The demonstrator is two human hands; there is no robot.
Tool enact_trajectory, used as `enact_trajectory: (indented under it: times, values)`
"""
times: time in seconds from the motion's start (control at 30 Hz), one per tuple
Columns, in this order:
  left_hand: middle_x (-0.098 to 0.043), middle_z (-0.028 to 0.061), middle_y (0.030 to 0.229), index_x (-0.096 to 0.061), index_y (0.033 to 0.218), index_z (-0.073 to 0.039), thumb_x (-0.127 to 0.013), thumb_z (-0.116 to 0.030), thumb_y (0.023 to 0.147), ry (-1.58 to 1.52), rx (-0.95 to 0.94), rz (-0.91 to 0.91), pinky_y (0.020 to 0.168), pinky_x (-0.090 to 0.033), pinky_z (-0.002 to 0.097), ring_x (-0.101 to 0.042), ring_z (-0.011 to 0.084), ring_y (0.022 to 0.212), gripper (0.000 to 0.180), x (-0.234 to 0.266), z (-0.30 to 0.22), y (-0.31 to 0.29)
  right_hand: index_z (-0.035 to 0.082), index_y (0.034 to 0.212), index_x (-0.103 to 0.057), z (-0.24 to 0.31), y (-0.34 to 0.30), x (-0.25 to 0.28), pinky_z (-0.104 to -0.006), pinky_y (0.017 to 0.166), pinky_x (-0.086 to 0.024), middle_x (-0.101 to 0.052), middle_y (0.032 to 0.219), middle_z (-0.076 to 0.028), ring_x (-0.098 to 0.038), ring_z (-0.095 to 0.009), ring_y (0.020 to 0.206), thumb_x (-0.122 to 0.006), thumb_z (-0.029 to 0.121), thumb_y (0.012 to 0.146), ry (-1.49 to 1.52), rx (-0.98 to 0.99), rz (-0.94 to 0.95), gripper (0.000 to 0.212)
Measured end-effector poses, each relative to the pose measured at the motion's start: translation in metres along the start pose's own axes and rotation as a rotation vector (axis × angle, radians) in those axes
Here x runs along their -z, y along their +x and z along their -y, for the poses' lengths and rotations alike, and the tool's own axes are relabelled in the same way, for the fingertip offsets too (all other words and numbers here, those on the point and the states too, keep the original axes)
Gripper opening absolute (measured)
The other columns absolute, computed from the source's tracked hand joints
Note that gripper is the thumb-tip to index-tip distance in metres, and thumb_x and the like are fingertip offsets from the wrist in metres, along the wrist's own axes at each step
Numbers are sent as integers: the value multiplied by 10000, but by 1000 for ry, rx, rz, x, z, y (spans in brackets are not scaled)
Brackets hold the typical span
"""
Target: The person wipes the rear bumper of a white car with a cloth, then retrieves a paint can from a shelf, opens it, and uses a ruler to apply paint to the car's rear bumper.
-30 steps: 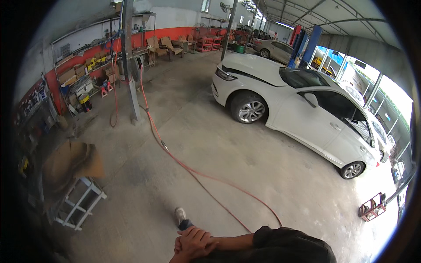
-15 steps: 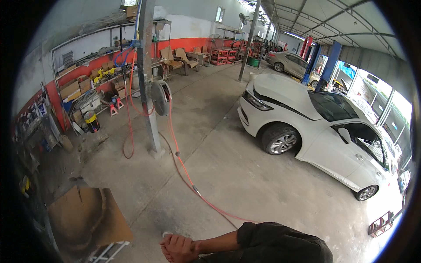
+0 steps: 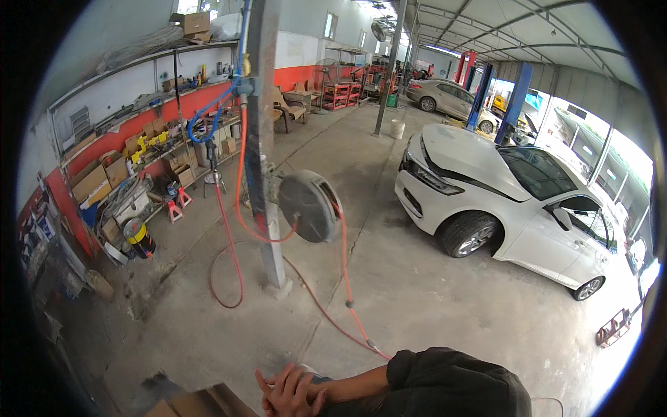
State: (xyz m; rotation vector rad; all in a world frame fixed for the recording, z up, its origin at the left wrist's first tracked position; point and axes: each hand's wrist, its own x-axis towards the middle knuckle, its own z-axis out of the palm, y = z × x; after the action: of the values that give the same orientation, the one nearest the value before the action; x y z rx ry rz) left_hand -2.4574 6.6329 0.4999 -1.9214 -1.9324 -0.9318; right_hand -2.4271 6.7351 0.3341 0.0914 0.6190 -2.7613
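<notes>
Our hands (image 3: 290, 394) overlap, left spread, right too covered to tell; stepping on the hose (image 3: 344, 257) could trip us.

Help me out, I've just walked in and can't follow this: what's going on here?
The person's two hands are together at the lower edge, one over the other, with no tool showing in them. A brown sheet lies just to their left. Ahead, a grey hose reel is beside a metal post, its orange hose running down to the floor. To the right stands a white car, its bonnet apparently slightly raised, out of the hands' contact.
</notes>
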Motion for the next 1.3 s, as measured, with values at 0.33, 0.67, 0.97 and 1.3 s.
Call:
enact_trajectory:
  times: [0.33,0.67,0.97,1.3]
  values:
    - [-666,107,848,-669,770,-98,-748,-355,762,165,173,-314,986,-448,545,-626,279,929,270,-3,400,66,45,1141,-630,170,382,58,-492,980,-479,-637,1072,-136,-602,-338,1046,-439,637,952,-71,-161,102,650]
    - [-621,61,722,-630,693,-90,-760,-295,791,355,506,-468,935,-493,487,-620,267,801,262,113,709,53,39,1146,-636,261,716,19,-506,984,-479,-646,1077,-144,-605,-350,1047,-417,614,988,-2,-508,98,635]
    - [-686,125,1162,-687,1082,-69,-741,-466,847,188,613,-368,1172,-337,551,-625,280,1182,464,266,990,-24,34,1151,-642,249,1052,-26,-518,988,-478,-655,1083,-152,-608,-360,1048,-397,593,1020,236,-762,306,624]
    - [-706,103,939,-716,929,-57,-729,-508,828,442,709,-277,1095,-415,543,-669,276,962,462,376,1309,-113,53,979,-604,222,1417,-51,-476,902,-482,-650,943,-126,-610,-327,925,-401,589,1042,190,-961,369,576]
